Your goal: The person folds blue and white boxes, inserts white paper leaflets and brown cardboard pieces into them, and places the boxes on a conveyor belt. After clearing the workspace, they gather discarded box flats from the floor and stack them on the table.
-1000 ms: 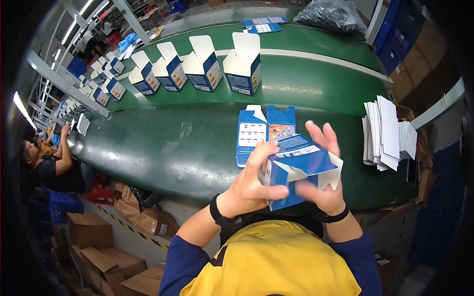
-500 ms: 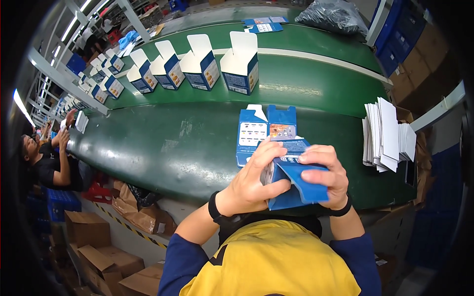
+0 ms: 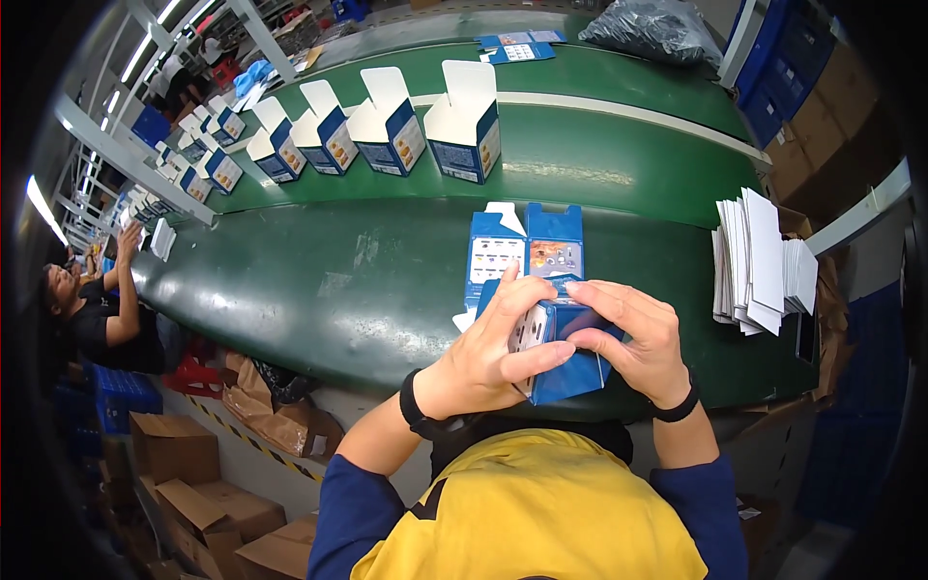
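Close in front of me, a blue cardboard box [image 3: 570, 375] sits between my two hands. My left hand [image 3: 483, 353] is wrapped along its left side, the thumb lying across the near edge. On the opposite side my right hand [image 3: 643, 338] pinches the upper edge with fingers and thumb. Both hands hide part of the box. Just beyond them lies a flat, unfolded blue carton [image 3: 555, 253] with white printed panels, partly covered by my fingers and the box.
White-lidded open boxes [image 3: 462, 145] stand in a row on the green conveyor belt [image 3: 570, 159] ahead. Folded white card pieces [image 3: 749, 261] are stacked at the right. A grey plastic bag [image 3: 652, 34] lies far right. Another person [image 3: 106, 300] works at the left, beyond cardboard cartons [image 3: 174, 447].
The blue flap that stuck out under my right hand now lies against the box. My right fingers have closed in on its upper edge. The boxes ahead shifted slightly left.
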Action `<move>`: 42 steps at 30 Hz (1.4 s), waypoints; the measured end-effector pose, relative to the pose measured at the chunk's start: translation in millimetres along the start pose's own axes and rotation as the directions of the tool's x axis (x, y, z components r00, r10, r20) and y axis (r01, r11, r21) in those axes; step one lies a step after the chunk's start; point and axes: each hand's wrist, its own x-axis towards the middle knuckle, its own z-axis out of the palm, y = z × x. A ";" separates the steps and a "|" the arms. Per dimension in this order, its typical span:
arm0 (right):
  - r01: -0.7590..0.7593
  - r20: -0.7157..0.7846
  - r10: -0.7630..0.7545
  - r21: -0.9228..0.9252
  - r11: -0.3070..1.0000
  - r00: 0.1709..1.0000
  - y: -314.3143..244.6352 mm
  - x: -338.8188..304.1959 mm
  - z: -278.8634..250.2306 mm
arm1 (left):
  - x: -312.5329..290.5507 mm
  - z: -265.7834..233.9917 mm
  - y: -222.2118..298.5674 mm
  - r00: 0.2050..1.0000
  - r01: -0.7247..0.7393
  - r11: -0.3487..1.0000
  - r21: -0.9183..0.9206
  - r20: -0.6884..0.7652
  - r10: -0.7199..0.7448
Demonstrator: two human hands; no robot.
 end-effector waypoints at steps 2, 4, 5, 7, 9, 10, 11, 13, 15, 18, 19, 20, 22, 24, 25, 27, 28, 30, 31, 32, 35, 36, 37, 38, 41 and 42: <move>-0.027 0.023 0.027 -0.001 1.000 0.999 -1.6 0.9 -2.3 | 0.8 1.4 1.3 1.000 0.005 1.000 0.003 -0.007 -0.005; -0.032 0.049 0.034 -0.043 0.999 0.998 -3.7 2.8 -8.1 | 3.2 1.1 2.6 0.999 0.024 0.999 0.029 0.031 -0.025; -0.037 0.075 0.043 -0.087 0.996 0.996 -4.7 3.5 -11.3 | 4.3 1.4 3.4 0.998 0.033 0.999 0.042 0.051 -0.035; -0.042 0.100 0.055 -0.128 0.991 0.993 -3.7 3.3 -14.6 | 6.3 2.8 5.0 0.997 0.049 0.998 0.041 0.063 -0.051; -0.064 0.118 0.079 -0.124 0.990 0.990 -3.1 2.9 -16.2 | 7.8 3.4 6.9 0.993 0.075 0.996 0.041 0.083 -0.078; -0.076 0.127 0.091 -0.122 0.990 0.988 -2.6 2.4 -17.1 | 8.4 3.1 7.5 0.993 0.075 0.996 0.042 0.085 -0.079; -0.076 0.127 0.091 -0.121 0.990 0.988 0.8 -0.3 -18.0 | 8.9 2.0 8.0 0.995 0.057 0.998 0.004 0.087 -0.057; -0.170 0.150 0.130 0.299 0.939 0.980 14.7 -10.4 -19.8 | 10.1 1.5 8.7 0.996 0.017 0.997 -0.073 0.087 -0.011; -0.211 0.168 0.147 0.490 0.845 0.975 14.3 -13.2 -14.8 | 13.5 11.2 9.5 0.999 0.022 1.000 -0.014 0.031 -0.021; -0.083 -0.191 0.413 0.825 0.560 0.890 -12.5 -7.3 18.5 | 16.6 29.8 8.8 0.996 0.043 0.993 0.109 -0.082 -0.034; -0.083 -0.190 0.414 0.826 0.558 0.890 -13.1 -8.4 17.6 | 14.1 35.2 5.7 0.991 0.033 0.996 0.083 -0.131 -0.021; -0.105 -0.160 0.375 0.797 0.595 0.913 -13.9 -9.3 15.7 | 13.0 39.1 3.3 0.984 0.021 0.998 0.058 -0.179 -0.010; -0.141 -0.090 0.299 0.730 0.668 0.950 -14.2 -11.1 12.2 | 8.3 42.3 2.7 0.974 0.010 0.999 0.034 -0.227 -0.002; -0.148 -0.082 0.301 0.730 0.667 0.950 -9.1 -12.4 9.4 | 14.8 40.8 10.7 0.972 0.112 0.993 -0.020 -0.206 -0.114; -0.157 -0.074 0.304 0.729 0.667 0.950 -5.5 -12.6 7.9 | 16.5 40.1 12.0 0.967 0.163 0.986 -0.046 -0.193 -0.169; -0.164 -0.066 0.304 0.726 0.668 0.950 3.5 -11.3 -0.8 | 17.7 35.5 7.0 0.981 0.111 0.993 -0.026 -0.157 -0.114; -0.232 0.003 0.333 0.725 0.648 0.943 10.8 -10.5 -11.0 | 17.7 32.3 4.1 0.991 0.061 0.998 -0.008 -0.120 -0.062; -0.364 0.140 0.385 0.709 0.604 0.912 25.4 -4.9 -28.0 | 18.6 25.4 -5.0 0.997 0.009 1.000 0.011 -0.083 -0.009; -0.362 0.140 0.383 0.710 0.604 0.913 30.4 -0.4 -31.3 | 20.1 21.3 -12.1 0.983 -0.178 0.975 0.131 -0.029 0.184; -0.487 0.337 0.379 0.759 0.432 0.862 35.2 4.9 -33.9 | 21.4 16.2 -19.8 0.931 -0.362 0.901 0.239 0.047 0.361; -0.708 0.676 0.237 0.702 0.080 0.698 51.5 31.8 -34.4 | 16.3 -10.4 -47.9 0.922 -0.387 0.782 0.489 0.215 0.322; -0.702 0.647 0.291 0.696 0.152 0.705 59.7 44.4 -29.3 | 12.1 -18.3 -56.7 0.965 -0.239 0.731 0.639 0.242 0.104; -0.695 0.613 0.340 0.684 0.222 0.713 70.5 57.8 -23.1 | 4.8 -21.9 -61.9 0.964 -0.243 0.721 0.649 0.243 0.106; -0.595 0.453 0.391 0.675 0.437 0.801 91.1 70.2 -14.6 | -2.2 -23.7 -65.8 0.973 0.107 0.761 0.640 0.090 -0.212; -0.309 0.014 0.323 0.329 0.892 0.946 172.0 111.9 16.6 | -6.8 -12.1 -60.2 0.691 0.649 0.594 0.475 -0.042 -0.722; -0.296 0.007 0.311 0.329 0.897 0.950 202.0 123.4 32.6 | -9.8 -2.6 -58.7 0.457 0.828 0.420 0.370 -0.012 -0.890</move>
